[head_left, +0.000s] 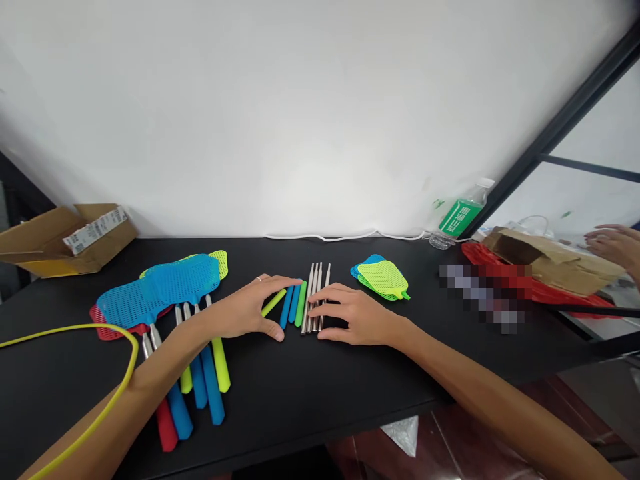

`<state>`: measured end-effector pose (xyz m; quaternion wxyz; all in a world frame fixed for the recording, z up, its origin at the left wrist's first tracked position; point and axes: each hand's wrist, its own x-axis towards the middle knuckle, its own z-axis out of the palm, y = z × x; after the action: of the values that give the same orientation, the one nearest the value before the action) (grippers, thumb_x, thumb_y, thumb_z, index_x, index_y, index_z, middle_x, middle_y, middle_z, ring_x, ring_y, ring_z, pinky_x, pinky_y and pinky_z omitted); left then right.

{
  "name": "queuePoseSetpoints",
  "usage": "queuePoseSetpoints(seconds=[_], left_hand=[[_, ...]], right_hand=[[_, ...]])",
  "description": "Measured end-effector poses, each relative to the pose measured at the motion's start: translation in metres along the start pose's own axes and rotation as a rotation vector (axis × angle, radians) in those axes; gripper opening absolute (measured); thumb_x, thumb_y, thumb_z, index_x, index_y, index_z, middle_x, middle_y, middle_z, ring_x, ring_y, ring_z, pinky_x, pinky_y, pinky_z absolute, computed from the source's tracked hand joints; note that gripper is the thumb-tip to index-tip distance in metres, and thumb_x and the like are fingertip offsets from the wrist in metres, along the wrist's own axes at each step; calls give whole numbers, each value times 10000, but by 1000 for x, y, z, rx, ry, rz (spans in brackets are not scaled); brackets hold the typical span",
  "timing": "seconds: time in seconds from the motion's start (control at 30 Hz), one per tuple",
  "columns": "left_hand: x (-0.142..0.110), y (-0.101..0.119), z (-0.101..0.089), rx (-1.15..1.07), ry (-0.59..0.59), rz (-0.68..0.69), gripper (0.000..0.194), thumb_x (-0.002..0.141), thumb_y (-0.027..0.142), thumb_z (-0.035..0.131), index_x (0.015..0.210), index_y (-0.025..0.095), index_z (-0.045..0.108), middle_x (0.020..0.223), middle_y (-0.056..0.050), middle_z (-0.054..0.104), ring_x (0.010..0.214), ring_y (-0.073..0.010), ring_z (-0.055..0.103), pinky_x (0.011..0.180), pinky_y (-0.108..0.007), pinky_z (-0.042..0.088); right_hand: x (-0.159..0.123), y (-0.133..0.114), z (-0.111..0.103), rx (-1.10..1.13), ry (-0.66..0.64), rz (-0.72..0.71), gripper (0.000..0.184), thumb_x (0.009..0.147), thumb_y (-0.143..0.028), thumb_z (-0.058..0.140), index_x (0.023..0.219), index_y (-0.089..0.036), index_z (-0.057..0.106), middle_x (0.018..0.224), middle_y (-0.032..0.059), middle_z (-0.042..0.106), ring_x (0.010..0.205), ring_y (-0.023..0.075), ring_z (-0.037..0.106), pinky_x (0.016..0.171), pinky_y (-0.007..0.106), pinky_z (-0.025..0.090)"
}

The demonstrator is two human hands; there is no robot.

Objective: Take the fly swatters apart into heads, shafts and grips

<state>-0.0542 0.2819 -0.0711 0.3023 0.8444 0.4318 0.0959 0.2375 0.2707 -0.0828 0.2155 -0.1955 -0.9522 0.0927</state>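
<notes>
Metal rods (311, 287), coloured grips (295, 304) and mesh heads (383, 279) lay unjoined, assembled swatters (183, 280) at left, left hand (246, 308) and right hand (351, 317) fingers loosely parted.

White wall (300, 120) behind black table (280, 393) — reddish tiled floor (435, 440) below — black frame (590, 92) right.

The left hand (244, 309) and right hand (354, 315) face each other, thumbs (273, 329) parted from bent fingers (330, 294).
</notes>
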Motion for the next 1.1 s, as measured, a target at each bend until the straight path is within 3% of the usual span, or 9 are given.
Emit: queuePoseSetpoints(seconds=[0.13, 0.27, 0.43, 0.57, 0.7, 0.8, 0.9, 1.0, 1.1], left_hand=[[0, 2, -1, 14, 66, 12, 1038, 705, 671, 783, 1587, 414, 300, 1615, -86, 379, 1358, -373, 492, 996, -436, 521], [-8, 3, -14, -65, 5, -36, 1032, 707, 610, 801, 1581, 456, 275, 1606, -89, 374, 1109, -286, 652, 746, -328, 597], [-11, -3, -22, -142, -31, -113, 837, 841, 545, 675, 1579, 388, 313, 1223, -80, 666, 862, -214, 718, 728, -321, 596], [-5, -1, -14, -151, 80, -117, 760, 874, 570, 628, 1544, 298, 393, 1021, -67, 704, 808, -216, 715, 671, -306, 579], [0, 7, -7, -213, 177, -119, 686, 888, 587, 608, 1475, 258, 475, 1126, -96, 682, 830, -215, 715, 653, -306, 589], [0, 9, -6, -349, 140, -95, 699, 899, 568, 609, 1498, 252, 433, 1119, -96, 679, 921, -234, 713, 704, -330, 622], [0, 9, -6, -385, 82, -52, 699, 915, 550, 607, 1524, 283, 392, 1188, -97, 671, 885, -213, 714, 718, -345, 634], [2, 8, 0, -207, 148, -27, 640, 927, 613, 566, 1477, 298, 477, 1422, -131, 567, 881, -218, 712, 714, -354, 625], [5, 7, 11, 78, 261, 42, 649, 917, 687, 526, 1452, 321, 538, 1594, -105, 416, 1231, -342, 610, 986, -476, 555]], right_hand=[[1, -1, -2, 13, 0, 14, 303, 967, -321, 646, 1242, -199, 684, 1349, 121, 639, 1230, 238, 584, 1077, 429, 494], [2, -3, -3, 11, 13, 13, 322, 951, -288, 651, 1262, -207, 676, 1356, 124, 634, 1242, 246, 576, 1088, 445, 483], [4, -5, 0, -10, -15, -42, 371, 951, -369, 662, 1283, -204, 669, 1380, 145, 618, 1283, 261, 561, 1120, 469, 449], [4, -7, 1, -11, -16, -47, 321, 966, -387, 641, 1214, -190, 695, 1355, 136, 632, 1247, 249, 584, 1103, 433, 462], [4, -8, -2, 12, -3, -28, 269, 968, -371, 636, 1155, -186, 698, 1310, 129, 648, 1210, 238, 602, 1074, 411, 485], [4, -8, -3, 18, -3, -3, 241, 963, -365, 641, 1125, -194, 693, 1298, 126, 650, 1190, 243, 608, 1053, 421, 498], [4, -8, -3, 20, -2, 4, 243, 956, -372, 651, 1124, -201, 690, 1294, 126, 649, 1188, 245, 604, 1053, 427, 498], [4, -6, -1, 0, 0, -6, 315, 958, -386, 648, 1207, -195, 675, 1318, 130, 638, 1213, 243, 588, 1072, 422, 484], [4, -5, 0, -33, -13, -19, 377, 957, -395, 650, 1284, -206, 655, 1347, 134, 622, 1235, 250, 574, 1087, 439, 471]])
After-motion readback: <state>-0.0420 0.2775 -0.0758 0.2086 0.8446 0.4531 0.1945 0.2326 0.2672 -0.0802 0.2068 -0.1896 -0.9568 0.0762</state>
